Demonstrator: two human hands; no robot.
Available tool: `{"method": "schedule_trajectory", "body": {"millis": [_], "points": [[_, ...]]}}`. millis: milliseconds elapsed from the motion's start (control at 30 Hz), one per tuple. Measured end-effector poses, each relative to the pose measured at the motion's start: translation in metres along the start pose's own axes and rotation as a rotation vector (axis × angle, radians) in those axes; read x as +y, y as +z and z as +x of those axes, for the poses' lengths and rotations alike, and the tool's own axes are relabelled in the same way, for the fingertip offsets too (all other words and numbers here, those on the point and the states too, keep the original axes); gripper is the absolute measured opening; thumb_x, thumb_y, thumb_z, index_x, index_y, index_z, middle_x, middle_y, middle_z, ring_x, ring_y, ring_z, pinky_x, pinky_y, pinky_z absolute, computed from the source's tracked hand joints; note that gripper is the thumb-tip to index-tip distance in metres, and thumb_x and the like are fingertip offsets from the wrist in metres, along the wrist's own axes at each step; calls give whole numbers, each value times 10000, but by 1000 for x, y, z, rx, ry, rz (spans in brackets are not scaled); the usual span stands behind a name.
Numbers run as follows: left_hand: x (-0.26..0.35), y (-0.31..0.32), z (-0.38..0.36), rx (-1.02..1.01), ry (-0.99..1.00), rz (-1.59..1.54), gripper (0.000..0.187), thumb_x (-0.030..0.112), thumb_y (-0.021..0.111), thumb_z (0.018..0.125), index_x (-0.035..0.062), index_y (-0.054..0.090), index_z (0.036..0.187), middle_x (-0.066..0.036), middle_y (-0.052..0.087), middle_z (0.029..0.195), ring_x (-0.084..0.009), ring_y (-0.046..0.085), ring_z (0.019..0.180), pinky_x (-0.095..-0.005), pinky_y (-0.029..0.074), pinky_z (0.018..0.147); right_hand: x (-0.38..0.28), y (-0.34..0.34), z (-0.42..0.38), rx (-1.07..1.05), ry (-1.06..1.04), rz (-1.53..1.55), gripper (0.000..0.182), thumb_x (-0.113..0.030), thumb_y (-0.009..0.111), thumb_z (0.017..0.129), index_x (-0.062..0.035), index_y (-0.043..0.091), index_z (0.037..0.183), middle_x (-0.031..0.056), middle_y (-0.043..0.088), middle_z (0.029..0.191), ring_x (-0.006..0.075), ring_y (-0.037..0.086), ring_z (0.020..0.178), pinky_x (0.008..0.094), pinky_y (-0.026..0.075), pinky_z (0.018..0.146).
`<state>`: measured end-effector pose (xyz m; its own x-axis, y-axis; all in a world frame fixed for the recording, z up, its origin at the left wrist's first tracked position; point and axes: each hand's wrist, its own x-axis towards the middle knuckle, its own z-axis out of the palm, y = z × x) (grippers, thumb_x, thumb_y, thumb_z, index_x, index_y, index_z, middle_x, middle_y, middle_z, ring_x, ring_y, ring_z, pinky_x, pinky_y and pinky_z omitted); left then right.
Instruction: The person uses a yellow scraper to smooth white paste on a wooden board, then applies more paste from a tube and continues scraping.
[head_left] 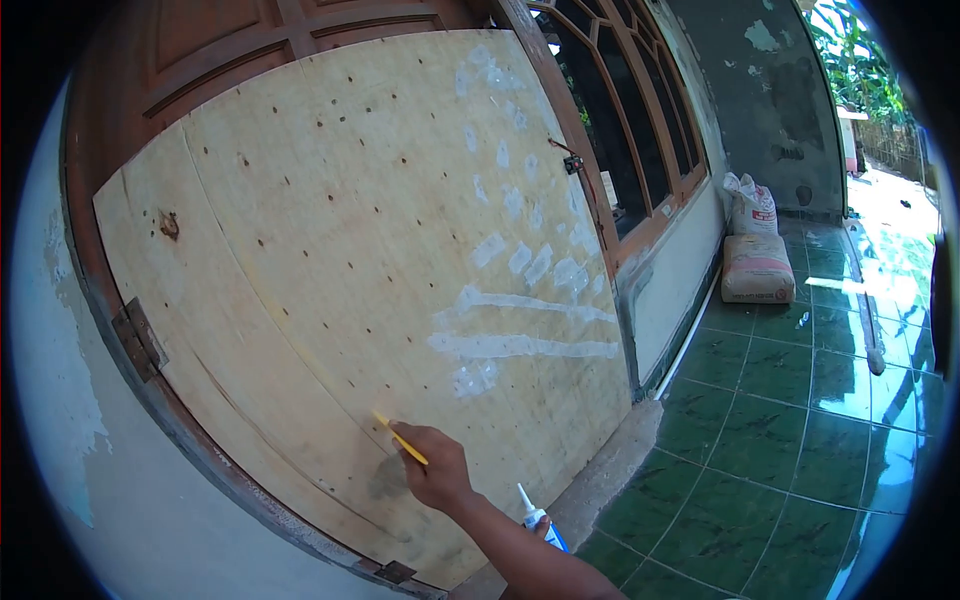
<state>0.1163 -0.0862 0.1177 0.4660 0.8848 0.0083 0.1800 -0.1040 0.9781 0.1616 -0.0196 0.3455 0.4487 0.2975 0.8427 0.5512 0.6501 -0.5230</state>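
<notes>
In my right hand (pixel 437 470) is a thin yellow hand tool (pixel 402 440), its fingers closed round it. The tool's tip touches or nearly touches the pale plywood panel (pixel 300 200), close to a long seam. My left hand (pixel 543 526) is mostly hidden behind the right forearm; a fingertip shows against a white-and-blue tube (pixel 533 513) with a pointed nozzle. White filler patches (pixel 520 345) and streaks cover the panel's right side. Small dark holes dot its surface, and a dark knot (pixel 168 225) marks the left side.
Rusty hinges (pixel 140 338) join the panel to a brown frame. To the right is a wooden-framed window (pixel 640 120). Bags (pixel 757 268) lie against the wall on green floor tiles (pixel 740 470). A white pipe (pixel 690 345) runs along the wall's base.
</notes>
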Motion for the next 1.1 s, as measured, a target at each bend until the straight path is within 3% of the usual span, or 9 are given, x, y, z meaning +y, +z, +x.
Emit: {"method": "schedule_trajectory", "body": {"millis": [133,233,333,433,600,633,767,933,1100], "points": [[14,-3,-4,5,-50,-101,271,287,665,996,17,690,1010,-83,733,903,-211,686,823,-386,530,729,66,-55,38,647,202,-239,264,-74,672,983,-27,723,1238,214,748,1041,296,743,884,364,558,780],[48,-11,-16,-2,-65,-23,268,288,675,1003,22,694,1016,-55,734,909,-179,672,823,-377,528,737,86,-54,41,566,321,-311,276,-75,685,973,-26,725,1242,230,743,1061,325,737,871,382,557,766],[19,-24,-2,-168,-248,-470,262,300,695,1003,47,688,1067,-45,681,892,-152,627,781,-342,498,706,35,-5,8,217,67,-244,551,87,629,782,-36,676,1317,194,693,1288,360,680,1160,403,553,986],[15,6,7,81,-374,86,259,311,744,980,64,692,1041,-1,634,824,-125,593,714,-330,479,674,-40,24,-29,-273,58,206,362,-19,677,901,-38,692,1262,162,731,1099,351,685,985,444,546,873],[-2,32,11,22,-346,-476,318,257,759,963,-17,701,1113,-31,680,883,-112,617,764,-316,501,711,-95,9,-50,-460,-225,178,409,-55,658,883,21,654,1285,150,706,979,298,650,855,402,512,816],[4,33,9,3,-360,-482,323,258,761,961,-19,699,1117,-31,679,873,-110,615,755,-317,501,705,-99,13,-52,-402,-287,183,316,-120,689,784,5,681,1074,109,604,826,285,594,808,413,471,773],[5,41,14,-3,-385,-478,312,265,759,954,-22,728,1073,-39,682,838,-116,612,714,-318,485,671,-92,34,-59,-723,-424,109,167,-161,682,784,-32,647,885,88,569,771,282,586,772,414,473,768],[3,39,30,-59,-564,-234,440,375,791,908,-38,744,1050,-99,726,876,-153,629,718,-361,479,668,-73,97,-80,-990,-704,-13,220,-219,617,880,-10,657,938,85,614,786,255,626,809,384,497,776],[-1,28,38,-167,-768,-420,527,505,727,928,12,739,1112,-178,748,992,-267,701,895,-434,505,785,-51,87,-88,-1400,-767,-11,324,-242,614,882,30,636,1057,106,610,882,265,635,902,390,536,802]]}}
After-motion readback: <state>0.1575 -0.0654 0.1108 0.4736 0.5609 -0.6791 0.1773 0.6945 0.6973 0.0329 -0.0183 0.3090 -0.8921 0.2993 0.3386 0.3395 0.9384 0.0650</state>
